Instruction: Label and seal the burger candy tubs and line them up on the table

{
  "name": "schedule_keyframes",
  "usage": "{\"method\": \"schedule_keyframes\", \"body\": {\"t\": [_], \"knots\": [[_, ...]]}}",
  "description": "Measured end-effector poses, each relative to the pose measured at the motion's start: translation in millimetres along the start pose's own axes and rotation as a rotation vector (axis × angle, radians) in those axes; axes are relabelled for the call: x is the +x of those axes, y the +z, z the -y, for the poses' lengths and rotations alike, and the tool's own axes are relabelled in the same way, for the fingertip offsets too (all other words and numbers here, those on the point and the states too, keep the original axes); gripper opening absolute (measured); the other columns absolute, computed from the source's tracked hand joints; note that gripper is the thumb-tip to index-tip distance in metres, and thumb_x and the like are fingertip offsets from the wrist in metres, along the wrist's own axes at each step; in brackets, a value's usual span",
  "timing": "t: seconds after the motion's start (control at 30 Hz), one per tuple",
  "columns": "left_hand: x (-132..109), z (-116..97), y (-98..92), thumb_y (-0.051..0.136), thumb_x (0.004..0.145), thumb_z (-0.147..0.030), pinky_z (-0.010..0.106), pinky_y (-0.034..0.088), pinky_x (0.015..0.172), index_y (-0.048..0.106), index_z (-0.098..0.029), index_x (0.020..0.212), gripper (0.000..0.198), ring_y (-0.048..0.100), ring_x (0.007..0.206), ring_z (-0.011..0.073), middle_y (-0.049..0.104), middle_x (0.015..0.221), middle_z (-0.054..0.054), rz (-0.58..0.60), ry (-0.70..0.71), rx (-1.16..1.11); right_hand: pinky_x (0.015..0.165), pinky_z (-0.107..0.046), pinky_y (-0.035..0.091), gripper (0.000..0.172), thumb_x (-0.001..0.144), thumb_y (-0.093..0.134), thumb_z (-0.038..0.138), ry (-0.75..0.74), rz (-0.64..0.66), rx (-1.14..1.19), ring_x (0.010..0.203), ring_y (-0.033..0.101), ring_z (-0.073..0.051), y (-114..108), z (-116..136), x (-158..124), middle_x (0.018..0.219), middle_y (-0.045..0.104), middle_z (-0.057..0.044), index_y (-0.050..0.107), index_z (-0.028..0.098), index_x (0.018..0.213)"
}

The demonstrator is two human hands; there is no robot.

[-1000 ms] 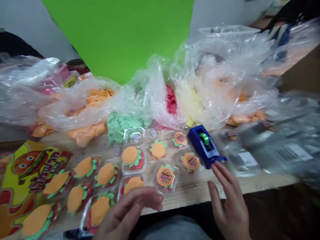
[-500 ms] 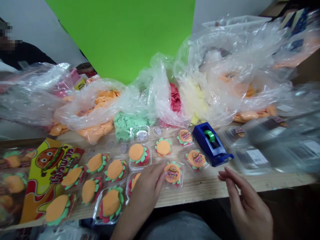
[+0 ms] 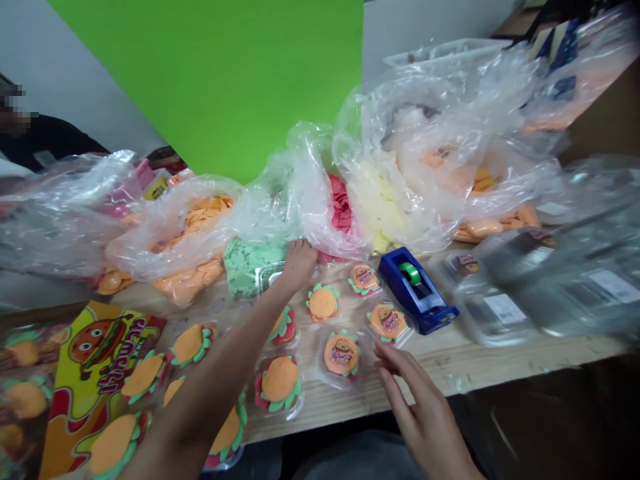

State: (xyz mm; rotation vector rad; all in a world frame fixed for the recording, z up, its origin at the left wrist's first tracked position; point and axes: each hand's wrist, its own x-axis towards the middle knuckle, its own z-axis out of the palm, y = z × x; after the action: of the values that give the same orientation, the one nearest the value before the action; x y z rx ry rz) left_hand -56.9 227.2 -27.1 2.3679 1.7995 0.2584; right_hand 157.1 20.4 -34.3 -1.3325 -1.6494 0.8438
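Left grip (image 3: 299, 260) curled at clear tray (image 3: 269, 276), closure unclear, right grip (image 3: 425, 417) spread wide beside burger pack (image 3: 341, 353)

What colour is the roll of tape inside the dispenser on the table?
Green; the tape roll sits in a blue dispenser, clearest in the head view.

Single view, worn on my head. It faces forward and down across the wooden table (image 3: 450, 363). The frame is rolled, so the near table edge rises toward the right. Range is close: my left hand (image 3: 299, 260) is mid-frame and my right hand (image 3: 425, 413) is at the near edge. The far limit is the green board (image 3: 225, 80) behind the plastic bags (image 3: 410, 153).
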Motion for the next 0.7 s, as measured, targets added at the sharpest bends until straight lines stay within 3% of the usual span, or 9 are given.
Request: {"method": "schedule_keyframes", "body": {"t": [0.17,0.3,0.43,0.53,0.63,0.7], "knots": [[15,10,-8.9,0.052,0.087,-0.032,0.042,0.047,0.085,0.059,-0.014,0.101,0.024,0.059,0.096,0.02,0.062,0.106,0.006,0.094,0.056,-0.182,0.1,-0.041,0.041,0.043,0.089,0.045,0.033,0.372,0.044,0.367,0.118,0.051,-0.022,13,0,32,0.131,0.052,-0.012,0.047,0.019,0.129],[21,16,-19.0,0.053,0.087,-0.031,0.041,0.05,0.082,0.059,-0.012,0.102,0.024,0.06,0.094,0.0206,0.062,0.104,0.006,0.162,0.089,-0.298,0.108,-0.043,0.028,0.055,0.082,0.054,0.038,0.395,0.138,0.468,0.128,0.04,-0.024,40,-4,71,0.139,0.044,-0.013,0.045,0.015,0.131],[24,16,-23.7,0.053,0.087,-0.031,0.04,0.05,0.08,0.059,-0.012,0.1,0.024,0.061,0.092,0.0198,0.063,0.102,0.005,0.187,0.081,-0.313,0.11,-0.045,0.019,0.051,0.08,0.061,0.037,0.424,0.179,0.564,0.129,0.037,-0.027,64,-15,107,0.136,0.048,-0.015,0.053,0.012,0.124],[26,14,-26.4,0.053,0.086,-0.032,0.039,0.051,0.079,0.06,-0.012,0.096,0.023,0.061,0.088,0.0186,0.063,0.098,0.005,0.157,0.043,-0.274,0.107,-0.052,0.024,0.045,0.084,0.057,0.034,0.485,0.162,0.668,0.128,0.038,-0.027,73,-18,123,0.139,0.044,-0.012,0.05,0.016,0.125],[23,10,-32.6,0.052,0.087,-0.034,0.038,0.05,0.079,0.061,-0.013,0.092,0.023,0.062,0.085,0.0171,0.064,0.093,0.004,0.087,-0.005,-0.214,0.096,-0.051,0.04,0.043,0.089,0.049,0.033,0.578,0.143,0.804,0.119,0.048,-0.026,74,-13,127,0.141,0.039,-0.012,0.043,0.019,0.13],[16,3,-39.6,0.051,0.087,-0.034,0.04,0.048,0.08,0.061,-0.014,0.092,0.023,0.062,0.085,0.0176,0.065,0.092,0.005,0.018,-0.027,-0.18,0.084,-0.046,0.051,0.044,0.089,0.046,0.033,0.634,0.143,0.906,0.108,0.057,-0.024,69,-6,125,0.137,0.045,-0.011,0.041,0.022,0.131]]}}
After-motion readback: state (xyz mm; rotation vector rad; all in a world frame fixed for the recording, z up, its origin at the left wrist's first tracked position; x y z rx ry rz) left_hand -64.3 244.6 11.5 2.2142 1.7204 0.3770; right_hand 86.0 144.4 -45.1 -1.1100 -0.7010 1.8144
